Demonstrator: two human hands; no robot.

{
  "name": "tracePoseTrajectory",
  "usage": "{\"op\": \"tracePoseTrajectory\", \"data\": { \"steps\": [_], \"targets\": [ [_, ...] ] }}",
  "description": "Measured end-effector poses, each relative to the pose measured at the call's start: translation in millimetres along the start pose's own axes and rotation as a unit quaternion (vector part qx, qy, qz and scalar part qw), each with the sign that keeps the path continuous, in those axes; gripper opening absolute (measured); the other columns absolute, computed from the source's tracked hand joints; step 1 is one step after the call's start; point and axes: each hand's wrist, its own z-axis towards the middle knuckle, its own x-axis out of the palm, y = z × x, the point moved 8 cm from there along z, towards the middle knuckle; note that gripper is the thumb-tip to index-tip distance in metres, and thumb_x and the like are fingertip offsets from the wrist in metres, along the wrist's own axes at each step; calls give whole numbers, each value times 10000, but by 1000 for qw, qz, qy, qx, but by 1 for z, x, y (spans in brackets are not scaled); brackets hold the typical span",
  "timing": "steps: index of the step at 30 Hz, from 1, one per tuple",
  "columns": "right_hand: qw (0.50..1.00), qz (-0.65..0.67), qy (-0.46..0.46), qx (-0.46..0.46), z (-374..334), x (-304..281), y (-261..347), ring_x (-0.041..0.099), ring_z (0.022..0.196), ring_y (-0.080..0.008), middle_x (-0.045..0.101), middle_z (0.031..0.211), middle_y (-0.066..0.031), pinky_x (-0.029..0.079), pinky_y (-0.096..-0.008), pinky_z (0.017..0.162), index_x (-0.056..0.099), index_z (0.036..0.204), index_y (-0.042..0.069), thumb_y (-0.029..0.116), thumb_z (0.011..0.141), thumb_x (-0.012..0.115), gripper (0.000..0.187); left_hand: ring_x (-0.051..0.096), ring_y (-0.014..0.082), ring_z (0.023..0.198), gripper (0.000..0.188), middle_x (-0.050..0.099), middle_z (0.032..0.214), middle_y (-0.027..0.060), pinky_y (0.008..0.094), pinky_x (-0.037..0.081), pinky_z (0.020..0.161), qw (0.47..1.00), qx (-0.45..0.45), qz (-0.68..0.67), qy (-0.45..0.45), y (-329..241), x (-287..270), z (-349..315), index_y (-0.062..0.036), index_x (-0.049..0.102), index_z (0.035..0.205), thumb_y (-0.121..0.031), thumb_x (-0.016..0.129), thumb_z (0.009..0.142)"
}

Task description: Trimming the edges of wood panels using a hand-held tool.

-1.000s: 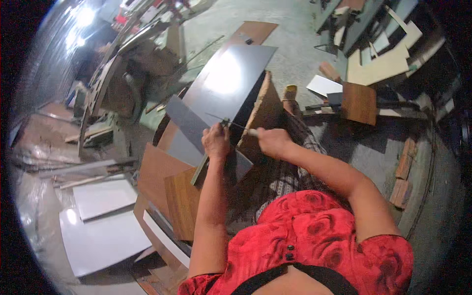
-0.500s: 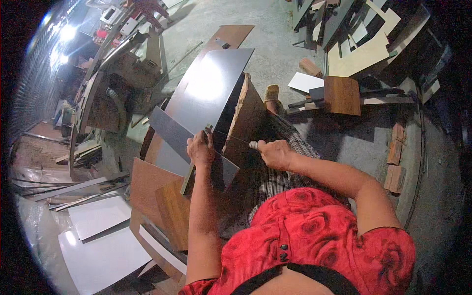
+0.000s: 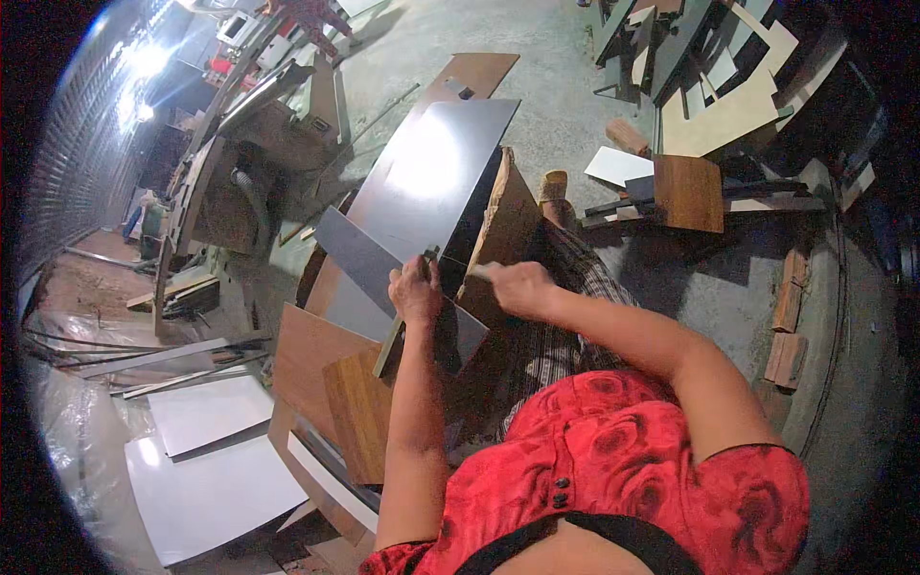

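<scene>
My left hand is closed around a narrow strip, which pokes out above and below my fist. It lies against a dark grey board, set crosswise over a large glossy grey panel. Held in my closed right hand is a thin-shafted hand tool with a pale handle, possibly a screwdriver; motion blurs it. The tool points left, toward the strip and my left hand. Below it stands a rough-edged brown block, beside the glossy panel.
White sheets and brown boards lie at the lower left. Offcuts are heaped at the far right, near a wood-grain piece and bricks. Another person's legs show at the far left.
My right hand has moved left with the tool, closer to my left hand. My left hand keeps its hold on the strip. The whole view has shifted slightly.
</scene>
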Motion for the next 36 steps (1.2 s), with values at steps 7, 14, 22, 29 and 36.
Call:
{"op": "tracePoseTrajectory", "data": {
  "steps": [7,14,22,29,36],
  "targets": [
    [992,-61,83,68,-53,-9,-27,631,677,-330,628,755,-158,506,-438,581,500,1094,111,98,786,453,312,552,308,741,175,611,815,88,410,451,664,1000,17,16,6,-5,-2,4,-110,586,821,-282,568,802],
    [998,-16,54,37,31,-9,14,632,783,-328,629,880,-180,507,-442,644,516,1086,80,85,770,475,319,547,310,746,180,616,823,84,410,449,655,999,20,20,20,-4,4,2,-104,571,829,-282,577,796],
    [1000,3,19,6,-14,-9,-3,632,773,-325,625,903,-184,508,-429,649,524,1138,161,99,792,438,362,535,316,800,187,613,860,88,422,438,689,999,0,21,41,-3,2,1,-117,584,895,-279,570,804],
    [989,-81,111,44,-96,-21,-42,622,685,-326,621,845,-158,488,-435,568,506,1159,164,197,831,412,343,530,323,802,204,609,855,100,436,429,682,999,19,30,35,-3,2,2,-95,570,855,-294,560,812],
    [969,191,-39,151,-144,3,-111,557,453,-261,556,616,-136,456,-385,417,540,924,62,273,809,526,240,541,311,808,209,618,866,99,419,439,703,1000,15,-1,18,-7,-1,2,-140,585,977,-279,557,823]
  ]
}}
